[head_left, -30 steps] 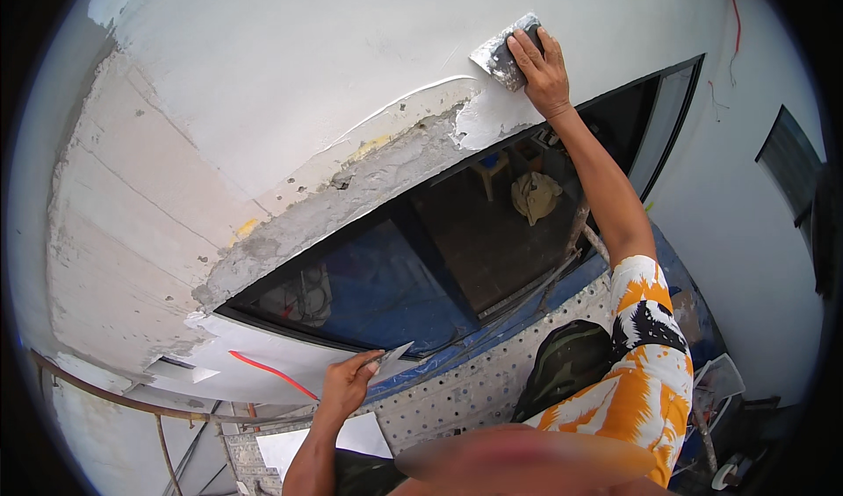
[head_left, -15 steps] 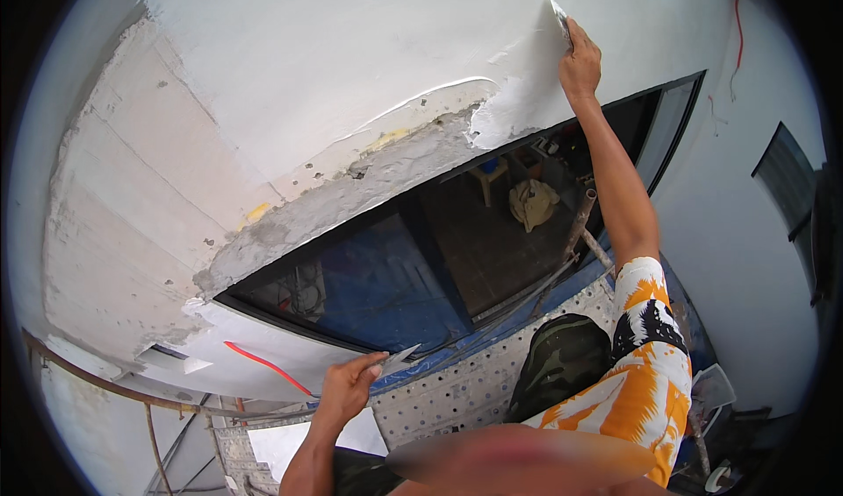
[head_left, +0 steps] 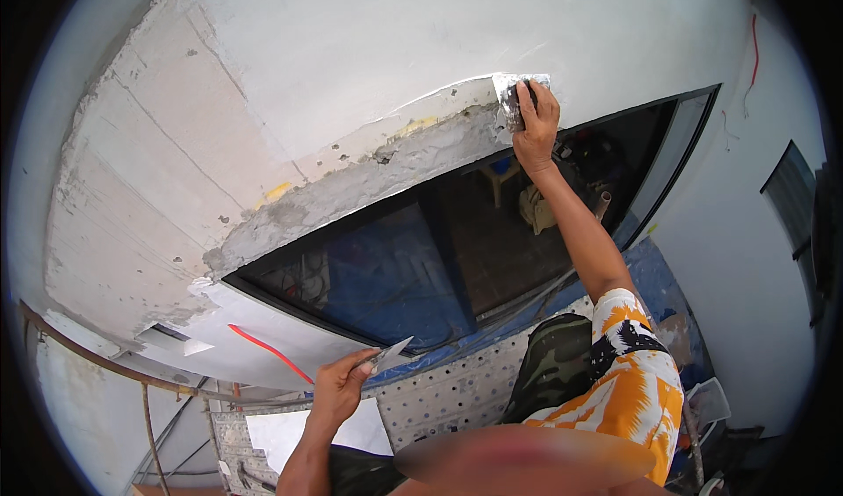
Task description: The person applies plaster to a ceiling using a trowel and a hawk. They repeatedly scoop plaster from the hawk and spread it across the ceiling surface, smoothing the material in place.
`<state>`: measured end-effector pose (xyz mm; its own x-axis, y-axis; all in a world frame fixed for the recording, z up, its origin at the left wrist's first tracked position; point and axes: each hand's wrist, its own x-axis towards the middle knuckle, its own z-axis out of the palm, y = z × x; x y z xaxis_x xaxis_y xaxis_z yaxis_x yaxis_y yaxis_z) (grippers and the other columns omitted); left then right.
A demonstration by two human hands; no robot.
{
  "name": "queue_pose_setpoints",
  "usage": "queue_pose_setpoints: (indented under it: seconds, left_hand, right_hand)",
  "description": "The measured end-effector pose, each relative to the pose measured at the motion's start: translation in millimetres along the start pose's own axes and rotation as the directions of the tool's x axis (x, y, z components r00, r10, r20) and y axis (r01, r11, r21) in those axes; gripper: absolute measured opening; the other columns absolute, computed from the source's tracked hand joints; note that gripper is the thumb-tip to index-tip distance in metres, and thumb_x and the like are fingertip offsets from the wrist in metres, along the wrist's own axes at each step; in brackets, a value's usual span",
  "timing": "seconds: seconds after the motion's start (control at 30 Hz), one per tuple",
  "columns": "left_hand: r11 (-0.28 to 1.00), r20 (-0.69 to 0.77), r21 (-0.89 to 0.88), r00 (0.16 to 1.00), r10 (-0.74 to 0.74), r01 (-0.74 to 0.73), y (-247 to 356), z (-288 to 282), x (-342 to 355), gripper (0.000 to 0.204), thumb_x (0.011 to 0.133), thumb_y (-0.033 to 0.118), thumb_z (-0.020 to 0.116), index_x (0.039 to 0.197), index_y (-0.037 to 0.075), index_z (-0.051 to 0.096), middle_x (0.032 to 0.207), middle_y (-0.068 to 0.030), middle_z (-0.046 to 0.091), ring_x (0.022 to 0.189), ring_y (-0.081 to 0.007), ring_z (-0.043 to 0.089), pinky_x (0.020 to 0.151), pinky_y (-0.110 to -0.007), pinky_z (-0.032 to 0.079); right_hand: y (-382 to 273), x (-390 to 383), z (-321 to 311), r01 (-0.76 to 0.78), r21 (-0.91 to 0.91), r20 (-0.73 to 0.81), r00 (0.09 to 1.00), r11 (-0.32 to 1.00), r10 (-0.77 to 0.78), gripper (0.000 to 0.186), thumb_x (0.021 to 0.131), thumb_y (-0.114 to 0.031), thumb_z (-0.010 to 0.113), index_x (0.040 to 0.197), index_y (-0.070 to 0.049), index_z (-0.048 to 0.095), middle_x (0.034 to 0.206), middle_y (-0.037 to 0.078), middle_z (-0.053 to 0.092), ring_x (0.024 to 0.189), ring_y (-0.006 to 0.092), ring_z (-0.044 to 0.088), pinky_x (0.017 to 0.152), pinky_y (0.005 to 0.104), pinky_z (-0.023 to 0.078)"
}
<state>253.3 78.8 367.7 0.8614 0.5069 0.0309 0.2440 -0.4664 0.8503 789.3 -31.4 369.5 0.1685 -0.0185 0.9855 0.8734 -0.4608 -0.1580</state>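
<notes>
My right hand grips a putty knife with a wide blade smeared in white, its blade against the wall above the window. The blade meets the end of a bare grey strip that runs along the window's upper edge. White skim-coated wall surrounds this rough strip. Lower down, my left hand is closed around the handle of a second putty knife, held away from the wall with its pointed-looking blade toward the right.
A dark-framed window spans the middle. Below it lies a perforated metal platform with a white sheet on it. A red conduit pokes from the wall at lower left. Rusty scaffold pipe curves past the left side.
My right hand has come down and leftward with its putty knife, from the upper wall to the bare strip's end. The blade now shows broadside. My left hand has barely shifted.
</notes>
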Motion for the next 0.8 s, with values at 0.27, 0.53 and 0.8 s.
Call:
queue_pose_setpoints:
  seconds: [0.27,0.53,0.8]
  left_hand:
    - [1.000,-0.001,0.019,1.000,0.010,-0.010,-4,-5,-6,0.027,0.100,0.017,0.063,0.120,0.002,0.071,0.107,-0.0155,0.076,0.093,-0.0187,0.071,0.085,-0.031,0.053]
    - [0.996,0.097,0.070,0.994,0.056,-0.062,3,3,5,0.027,0.101,0.021,0.062,0.122,0.006,0.071,0.106,-0.0150,0.076,0.089,-0.0177,0.070,0.083,-0.030,0.053]
    - [0.999,0.144,-0.030,0.989,0.036,-0.032,-6,5,14,0.029,0.100,0.021,0.063,0.121,0.002,0.071,0.108,-0.0158,0.076,0.092,-0.0179,0.070,0.085,-0.031,0.053]
  right_hand:
    - [-87,-14,-23,0.346,0.083,0.166,0.920,0.935,-0.355,0.047,0.079,-0.006,0.065,0.123,-0.021,0.070,0.124,0.006,0.062,0.119,0.0307,0.054,0.102,0.0499,0.041]
    - [-237,70,75,0.841,0.123,-0.037,0.535,0.527,-0.844,0.021,0.091,-0.027,0.061,0.109,-0.021,0.072,0.131,0.001,0.058,0.130,0.0279,0.049,0.103,0.0489,0.041]
    - [-49,101,23,0.796,-0.169,0.138,0.603,0.582,-0.785,0.036,0.091,-0.025,0.062,0.125,-0.038,0.067,0.145,-0.010,0.054,0.135,0.0216,0.047,0.115,0.0510,0.030]
